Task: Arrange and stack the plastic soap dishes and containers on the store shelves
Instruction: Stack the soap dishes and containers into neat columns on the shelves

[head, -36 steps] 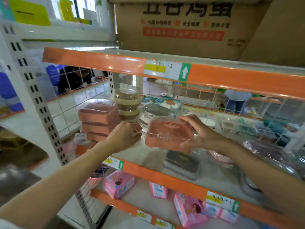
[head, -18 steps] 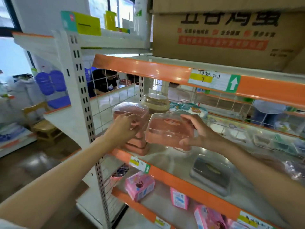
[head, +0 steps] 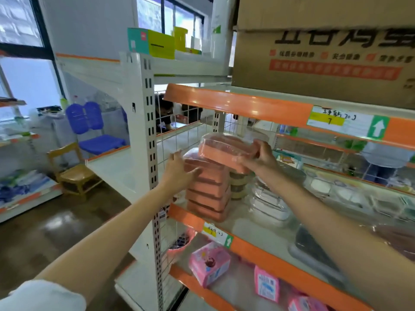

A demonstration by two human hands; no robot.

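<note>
Item: salmon-pink soap dishes, clear lids, on the middle shelf (head: 253,223) near its left front corner.

Stacked: a pink stack (head: 207,189) of about five dishes stands just behind the orange front edge, close to the wire side panel. It looks slightly uneven but upright.

In hand: your right hand (head: 261,157) grips one more pink dish (head: 226,150) by its right end, fingers under, thumb over. The dish is tilted, its left end raised, held above the stack's top and not yet seated on it.

Support: your left hand (head: 179,170) lies against the stack's upper left side, fingers fairly straight and spread, holding nothing.

Judged progress: the pink column is nearly done; this dish is left to set down.

Outstanding, same shelf: brown round containers (head: 238,185) behind the stack, white dishes (head: 268,205) towards the middle, a dark grey dish (head: 312,245) near the front edge, and blurred clear-lidded items towards the right end. Whether these need restacking cannot be told.
</note>
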